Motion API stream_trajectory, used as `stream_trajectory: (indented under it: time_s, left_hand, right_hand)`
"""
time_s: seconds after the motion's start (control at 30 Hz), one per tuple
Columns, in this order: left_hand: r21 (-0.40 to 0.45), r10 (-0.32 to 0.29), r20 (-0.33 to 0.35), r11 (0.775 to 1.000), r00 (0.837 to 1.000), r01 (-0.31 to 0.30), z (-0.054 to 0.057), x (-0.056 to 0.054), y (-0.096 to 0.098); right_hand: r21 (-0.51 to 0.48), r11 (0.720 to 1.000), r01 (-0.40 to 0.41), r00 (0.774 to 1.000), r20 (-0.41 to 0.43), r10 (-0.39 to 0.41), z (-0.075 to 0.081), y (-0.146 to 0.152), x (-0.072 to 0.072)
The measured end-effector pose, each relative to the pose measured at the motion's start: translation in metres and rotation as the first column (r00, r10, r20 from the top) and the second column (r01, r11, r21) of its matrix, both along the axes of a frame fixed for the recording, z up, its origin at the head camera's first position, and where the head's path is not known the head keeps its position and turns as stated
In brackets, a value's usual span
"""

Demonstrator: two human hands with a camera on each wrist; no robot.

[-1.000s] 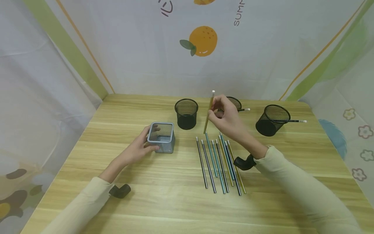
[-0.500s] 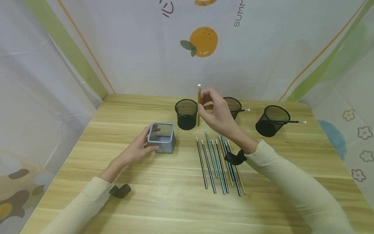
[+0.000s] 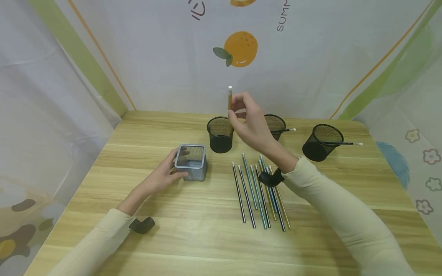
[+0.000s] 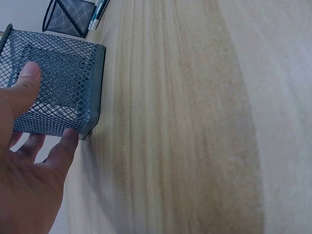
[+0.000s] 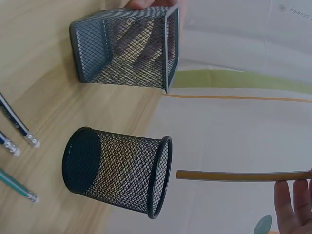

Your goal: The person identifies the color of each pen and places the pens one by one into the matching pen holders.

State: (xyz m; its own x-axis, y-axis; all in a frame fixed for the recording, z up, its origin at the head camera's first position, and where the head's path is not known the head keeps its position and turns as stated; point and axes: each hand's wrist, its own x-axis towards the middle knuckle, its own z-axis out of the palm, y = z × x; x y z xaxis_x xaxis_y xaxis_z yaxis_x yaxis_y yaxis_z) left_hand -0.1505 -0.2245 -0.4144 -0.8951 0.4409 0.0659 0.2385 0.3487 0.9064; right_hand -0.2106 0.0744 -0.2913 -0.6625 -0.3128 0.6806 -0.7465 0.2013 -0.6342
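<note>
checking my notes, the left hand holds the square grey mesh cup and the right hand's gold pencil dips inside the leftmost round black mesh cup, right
Not quite: the right wrist view shows the gold pencil outside that round black mesh cup, its lower end above the rim. The left hand does hold the square grey mesh cup.

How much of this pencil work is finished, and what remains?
Done, apparently: the middle cup and right cup each have a black pencil sticking out. In hand: the right hand holds a gold pencil above the left black cup, while the left hand grips the grey holder. Probably left: loose pencils on the table.
</note>
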Motion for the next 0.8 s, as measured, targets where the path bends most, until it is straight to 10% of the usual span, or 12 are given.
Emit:
stream_trajectory:
  time_s: [0.8]
  left_hand:
    - [0.013,-0.005,0.008,1.0,1.0,0.004,-0.001,0.0,-0.001]
  right_hand:
    - [0.066,0.998,0.007,0.999,0.046,-0.01,-0.024,-0.001,-0.018]
